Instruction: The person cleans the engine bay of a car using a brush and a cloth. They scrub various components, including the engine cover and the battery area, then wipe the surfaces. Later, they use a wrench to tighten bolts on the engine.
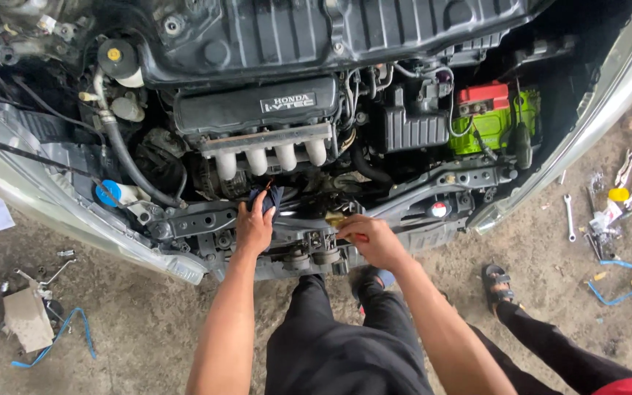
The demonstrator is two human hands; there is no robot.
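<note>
1. Left hand: reaches into the front of the open engine bay, fingers closed over a dark blue rag pressed low in front of the engine, just below the pale intake runners.
2. Right hand: curled shut around a tool with a red handle and a yellowish tip; the tip points at the front crossmember, near the rag. What kind of tool it is cannot be told.
3. Dark blue rag: bunched, mostly hidden under the left fingers, at the centre front of the bay.
4. Engine cover: black, above the runners.
5. Battery: green case, red top cap, on the bay's right side.
6. Blue-capped reservoir: left front of the bay.
7. Spanners and small tools: scattered on the concrete floor, right of the car.
8. Blue cord: on the floor, left, beside a piece of cardboard.
9. Another person's sandalled foot: stands to the right, well apart from both hands.
</note>
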